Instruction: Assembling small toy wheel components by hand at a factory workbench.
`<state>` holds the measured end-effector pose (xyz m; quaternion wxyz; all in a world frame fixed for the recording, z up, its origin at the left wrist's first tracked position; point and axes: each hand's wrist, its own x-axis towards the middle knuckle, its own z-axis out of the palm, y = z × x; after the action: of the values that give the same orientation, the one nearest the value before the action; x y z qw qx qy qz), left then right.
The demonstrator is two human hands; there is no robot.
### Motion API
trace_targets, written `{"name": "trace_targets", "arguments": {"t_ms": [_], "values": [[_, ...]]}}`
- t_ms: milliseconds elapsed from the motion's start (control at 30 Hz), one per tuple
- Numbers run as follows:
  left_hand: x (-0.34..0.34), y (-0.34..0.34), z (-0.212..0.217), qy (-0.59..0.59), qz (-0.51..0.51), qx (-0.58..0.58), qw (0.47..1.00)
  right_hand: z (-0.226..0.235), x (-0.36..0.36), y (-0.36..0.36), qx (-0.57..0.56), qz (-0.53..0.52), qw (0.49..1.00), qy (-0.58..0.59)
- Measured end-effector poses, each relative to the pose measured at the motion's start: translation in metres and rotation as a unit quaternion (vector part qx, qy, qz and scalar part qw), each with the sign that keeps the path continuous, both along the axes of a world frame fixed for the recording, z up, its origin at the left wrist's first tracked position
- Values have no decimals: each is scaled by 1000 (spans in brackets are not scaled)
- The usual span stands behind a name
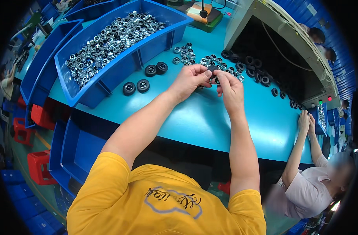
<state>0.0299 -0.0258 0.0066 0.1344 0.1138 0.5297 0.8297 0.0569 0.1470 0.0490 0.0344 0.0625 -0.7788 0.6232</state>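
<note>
Over the turquoise table, my left hand (190, 81) and my right hand (231, 91) meet with fingers bent and pinched around a small black tyre (212, 68). My fingers partly hide it, and I cannot tell whether a hub sits inside it. Just beyond my hands lie loose chrome wheel hubs with black centres (211, 59). Loose black tyres (258, 63) spread to the right of these hubs. Left of my left hand, wheels with tyres around their hubs rest on the table: a far pair (156, 69) and a nearer pair (136, 87).
A large blue bin (141, 58) heaped with chrome hubs stands at the left. A pale machine (300, 51) with a dark opening rises at the right back. A co-worker (308, 188) works with both hands at the table's right end. Red stools (41, 166) stand lower left.
</note>
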Motion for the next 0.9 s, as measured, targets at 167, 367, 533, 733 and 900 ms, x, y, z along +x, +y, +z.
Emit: {"name": "trace_targets", "arguments": {"t_ms": [167,367,533,733,900], "values": [[-4,-6,2,-30,5,114,993,5,-2,6,-89,-32,995,34],[1,-6,9,-75,-36,205,975,-6,-9,5,-279,39,959,8],[2,-7,11,-68,-35,199,977,-5,-8,2,-249,20,968,20],[3,-5,10,-63,-46,196,977,-10,-9,2,-231,20,972,27],[3,-6,9,-56,-47,181,981,-8,-7,0,-224,21,974,35]]}}
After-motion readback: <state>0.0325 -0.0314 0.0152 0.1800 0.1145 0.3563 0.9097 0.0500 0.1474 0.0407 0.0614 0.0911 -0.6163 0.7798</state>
